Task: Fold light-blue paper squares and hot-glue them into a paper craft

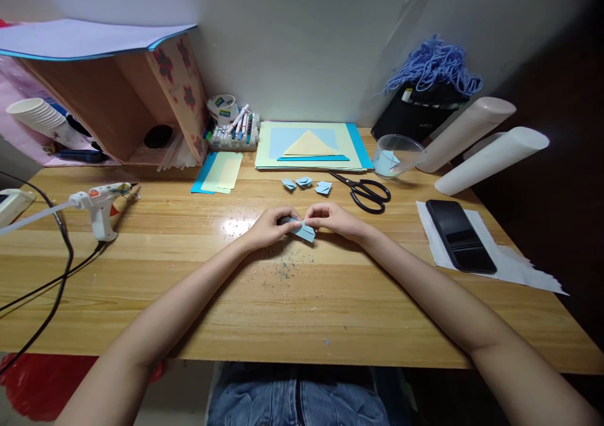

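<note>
Both my hands meet at the middle of the wooden desk (141, 287). My left hand (271, 226) and my right hand (333, 218) are each closed in a pinch on a small folded light-blue paper piece (303, 229), held just above the desk top. Three more small folded blue paper pieces (306, 184) lie a little beyond my hands. Black scissors (368, 193) rest to the right of those pieces.
A stack of coloured paper sheets (311, 146) lies at the back, markers (236, 130) beside it. A glue gun (101, 202) with cable is on the left. A phone (460, 234) on white paper, a clear cup (396, 155), white rolls (491, 158) and blue yarn (434, 67) are on the right.
</note>
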A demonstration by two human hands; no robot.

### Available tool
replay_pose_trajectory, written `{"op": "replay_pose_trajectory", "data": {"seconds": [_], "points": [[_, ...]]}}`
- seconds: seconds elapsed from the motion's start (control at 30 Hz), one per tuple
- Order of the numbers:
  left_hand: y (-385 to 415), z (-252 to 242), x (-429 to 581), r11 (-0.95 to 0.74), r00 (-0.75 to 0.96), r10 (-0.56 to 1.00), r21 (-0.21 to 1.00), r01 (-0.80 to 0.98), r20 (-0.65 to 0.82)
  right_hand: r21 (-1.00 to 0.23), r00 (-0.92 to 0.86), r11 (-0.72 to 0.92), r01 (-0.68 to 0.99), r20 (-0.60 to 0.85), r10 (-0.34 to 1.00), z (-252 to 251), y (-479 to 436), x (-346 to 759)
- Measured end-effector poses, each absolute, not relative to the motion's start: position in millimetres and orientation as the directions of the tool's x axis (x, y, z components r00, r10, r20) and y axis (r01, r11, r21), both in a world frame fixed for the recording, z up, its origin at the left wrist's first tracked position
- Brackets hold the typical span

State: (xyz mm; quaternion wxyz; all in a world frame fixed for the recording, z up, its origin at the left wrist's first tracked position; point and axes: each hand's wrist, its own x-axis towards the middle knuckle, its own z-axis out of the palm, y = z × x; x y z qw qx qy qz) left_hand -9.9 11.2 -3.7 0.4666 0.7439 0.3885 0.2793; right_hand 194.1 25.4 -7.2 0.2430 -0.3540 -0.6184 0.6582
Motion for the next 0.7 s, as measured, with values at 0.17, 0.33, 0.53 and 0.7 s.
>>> {"op": "replay_pose_trajectory", "data": {"seconds": [0.17,0.33,0.53,0.7], "points": [[12.1,-5.4,-10.4,-0.252,0.543,0.838,0.922,0.293,0.057,-0.99,-0.624,-0.065,0.128,-0.132,0.77,-6.8,24.3,193.9],[12.0,-5.4,-10.0,-0.229,0.535,0.843,0.935,0.272,0.051,-0.992,-0.613,-0.047,0.115,-0.108,0.782,-7.4,22.9,194.3],[11.8,-4.1,-9.6,-0.189,0.524,0.851,0.943,0.274,0.018,-0.995,-0.582,-0.065,0.081,-0.1,0.807,-11.7,22.8,192.1],[11.9,-4.3,-9.8,-0.142,0.519,0.855,0.955,0.26,-0.014,-0.994,-0.566,-0.074,0.077,-0.105,0.818,-10.9,21.5,189.6]]}}
